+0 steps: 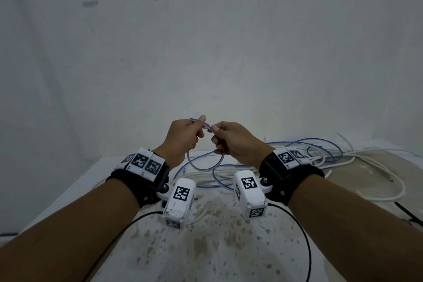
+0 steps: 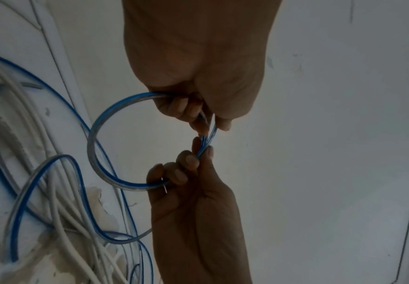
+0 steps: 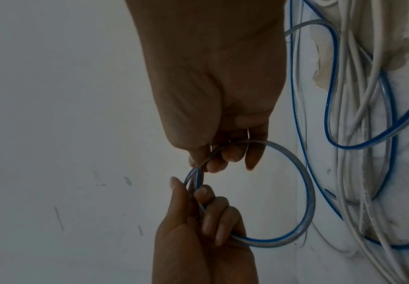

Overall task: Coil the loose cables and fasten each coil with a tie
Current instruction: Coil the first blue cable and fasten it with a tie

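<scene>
Both the left hand [image 1: 183, 137] and right hand [image 1: 233, 142] pinch a blue cable [image 1: 201, 165] loop above the table [image 1: 96, 174] edge.

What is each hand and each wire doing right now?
left hand: grips the blue cable loop.
right hand: pinches the same loop.
blue cable: one small loop formed, rest loose, untied.
white cables: tangled loose on the table.
</scene>
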A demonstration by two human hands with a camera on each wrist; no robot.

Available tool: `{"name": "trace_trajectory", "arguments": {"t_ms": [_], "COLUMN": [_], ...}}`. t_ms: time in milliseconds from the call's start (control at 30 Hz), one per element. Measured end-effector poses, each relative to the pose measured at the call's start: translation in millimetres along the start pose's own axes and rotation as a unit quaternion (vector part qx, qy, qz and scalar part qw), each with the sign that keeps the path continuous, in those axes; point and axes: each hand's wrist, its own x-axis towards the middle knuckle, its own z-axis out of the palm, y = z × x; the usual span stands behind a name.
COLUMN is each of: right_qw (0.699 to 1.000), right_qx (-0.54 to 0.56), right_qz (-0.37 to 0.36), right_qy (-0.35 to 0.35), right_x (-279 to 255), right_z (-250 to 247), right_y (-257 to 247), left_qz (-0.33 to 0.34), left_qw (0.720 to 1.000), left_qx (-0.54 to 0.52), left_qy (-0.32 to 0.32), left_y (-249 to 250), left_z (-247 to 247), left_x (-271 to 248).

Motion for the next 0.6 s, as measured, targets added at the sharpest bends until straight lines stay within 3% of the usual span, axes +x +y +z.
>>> {"name": "trace_trajectory", "arguments": {"t_ms": [300, 600], "right_qw": [0.998, 1.0], "right_qx": [0.05, 0.007], "right_qz": [-0.001, 0.005], "right_qy": [0.035, 0.025], "right_x": [-0.6, -3.4], "right_z": [7.1, 6.1], "right_y": [-2.3, -7.9], "left_qz": [0.071, 0.079], "left_qw": [0.995, 0.991], "left_qx": [0.071, 0.099], "left_qy": [-0.017, 0.044], "left_y": [-3.9, -4.4], "left_z": [-1.5, -0.4], "left_x": [-1.5, 0.5]}}
